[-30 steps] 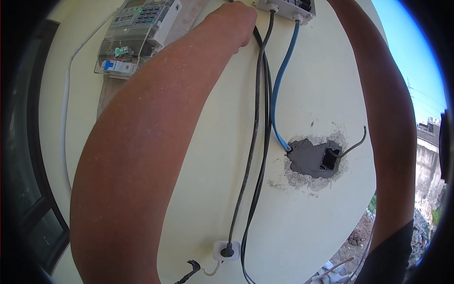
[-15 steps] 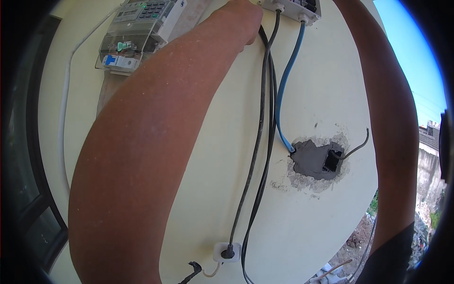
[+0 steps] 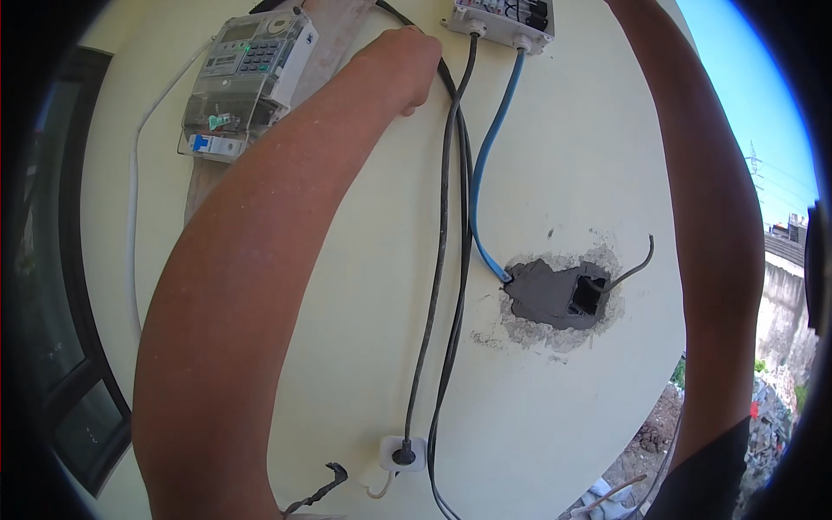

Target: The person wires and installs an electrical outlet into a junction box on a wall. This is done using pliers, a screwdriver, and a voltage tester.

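My left hand [image 3: 405,68] is raised against the cream wall, back toward me, its fingers curled closed. A black cable [image 3: 447,80] comes from the top edge, passes behind the knuckles and hangs down the wall; the hand appears closed around it, though the fingertips are hidden. Just right of the hand is a white junction box [image 3: 494,33] with its inside exposed, where another black cable [image 3: 442,208] and a blue cable [image 3: 496,139] enter from below. My right forearm [image 3: 715,234] reaches up past the top edge, so the right hand is out of view.
An electricity meter [image 3: 247,82] with a clear cover is mounted left of the hand. Below right, grey mortar [image 3: 546,295] surrounds a square wall hole with a wire poking out. A white socket [image 3: 394,452] holds a black plug. A dark-framed window [image 3: 74,373] stands left; rubble lies lower right.
The view has shifted, so the wall fixtures appear further left and slightly lower. More of the meter and junction box shows. My left hand stays near the same place on the wall.
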Available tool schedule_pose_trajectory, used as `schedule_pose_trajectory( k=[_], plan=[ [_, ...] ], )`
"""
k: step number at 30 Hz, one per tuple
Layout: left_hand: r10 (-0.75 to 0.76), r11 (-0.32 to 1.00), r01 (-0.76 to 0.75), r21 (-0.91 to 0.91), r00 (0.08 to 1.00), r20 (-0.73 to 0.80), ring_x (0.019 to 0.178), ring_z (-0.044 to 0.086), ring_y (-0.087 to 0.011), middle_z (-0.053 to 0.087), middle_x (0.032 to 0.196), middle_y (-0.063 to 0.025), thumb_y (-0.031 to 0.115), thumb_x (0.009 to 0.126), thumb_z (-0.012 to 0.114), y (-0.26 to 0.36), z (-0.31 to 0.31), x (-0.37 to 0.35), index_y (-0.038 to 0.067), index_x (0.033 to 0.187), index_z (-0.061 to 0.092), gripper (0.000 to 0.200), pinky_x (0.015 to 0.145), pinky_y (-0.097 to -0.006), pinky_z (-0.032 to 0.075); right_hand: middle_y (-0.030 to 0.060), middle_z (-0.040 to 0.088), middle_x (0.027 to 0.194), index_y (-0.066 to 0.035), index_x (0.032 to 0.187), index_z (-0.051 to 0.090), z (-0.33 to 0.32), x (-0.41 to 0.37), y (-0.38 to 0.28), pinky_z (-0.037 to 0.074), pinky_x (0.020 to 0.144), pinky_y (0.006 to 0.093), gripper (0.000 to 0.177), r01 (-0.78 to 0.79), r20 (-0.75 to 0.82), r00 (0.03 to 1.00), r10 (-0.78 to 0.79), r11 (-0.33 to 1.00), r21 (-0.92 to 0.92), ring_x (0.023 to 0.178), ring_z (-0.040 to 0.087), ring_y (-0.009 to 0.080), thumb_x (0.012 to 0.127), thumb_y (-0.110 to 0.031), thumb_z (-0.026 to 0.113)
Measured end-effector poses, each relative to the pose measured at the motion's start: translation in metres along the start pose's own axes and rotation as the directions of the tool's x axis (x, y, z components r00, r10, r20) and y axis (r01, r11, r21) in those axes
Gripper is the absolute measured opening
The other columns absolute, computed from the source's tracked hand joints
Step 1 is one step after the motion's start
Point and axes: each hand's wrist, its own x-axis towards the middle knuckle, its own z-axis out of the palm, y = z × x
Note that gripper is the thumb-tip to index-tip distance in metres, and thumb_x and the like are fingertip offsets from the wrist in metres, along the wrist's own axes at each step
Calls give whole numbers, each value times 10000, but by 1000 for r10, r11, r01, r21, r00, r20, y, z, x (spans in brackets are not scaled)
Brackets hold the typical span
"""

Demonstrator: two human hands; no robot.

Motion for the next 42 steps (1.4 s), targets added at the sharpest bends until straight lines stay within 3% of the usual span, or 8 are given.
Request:
schedule_pose_trajectory(
  k=[4,6,10,12,14,18,32,42],
  plan=[
    [0,995,9,-97,996,85,974,680,-333,699,1035,-185,5,719,698,-18,-15,-3,22,1126,618,415,823,-393,549,173,658,1018,30,1371,462,-94,23,89,550,658,328,431,-445,174,886,430,894,56,842,648,188,952,-68,492],
    [-97,923,2,-385,969,-229,983,677,-319,702,1075,-184,64,779,623,-34,-13,5,40,1174,591,397,837,-382,540,8,539,916,-9,1314,534,-138,-2,121,354,521,187,376,-677,289,690,663,733,-65,613,407,47,981,-182,519],
    [-361,858,128,-498,840,-406,891,716,-275,714,915,-219,165,873,689,33,-57,13,-37,962,714,222,754,-408,558,33,500,929,10,1213,537,-215,-89,139,376,485,218,301,-826,488,438,755,553,-114,599,439,59,995,-160,418],
    [-409,861,206,-466,825,-391,888,708,-268,718,884,-190,254,893,669,58,-64,39,-16,934,718,277,767,-407,544,33,503,929,-3,1196,547,-238,-127,149,372,472,220,284,-862,518,422,744,507,-26,568,438,58,996,-160,420],
    [-491,699,345,-627,868,-70,898,702,-264,721,912,-169,241,892,678,90,-91,48,-27,957,709,278,785,-383,552,31,515,929,-8,1182,561,-248,-154,158,366,460,223,279,-892,521,399,755,451,29,538,437,56,1002,-158,410],
    [-513,816,448,-366,852,-101,996,679,-289,708,1102,-169,208,785,713,91,-72,102,12,1071,694,347,849,-360,539,-15,525,766,-25,1158,590,-248,-186,164,364,443,227,274,-830,440,524,729,554,68,508,432,51,1022,-195,423],
    [-652,617,502,-606,758,-35,964,691,-334,688,1037,-256,156,878,623,83,-65,121,-92,1031,653,293,831,-392,575,-12,499,724,-24,1128,606,-246,-195,168,384,456,244,296,-732,375,623,686,680,-28,508,450,48,1022,-201,395],
    [-615,736,474,-482,767,-185,875,705,-328,696,979,-239,139,863,674,72,-68,103,-103,983,640,272,772,-384,576,-9,500,766,-24,1137,602,-250,-196,168,399,469,242,307,-742,402,607,685,670,-21,532,460,51,1023,-218,395]
  ],
)
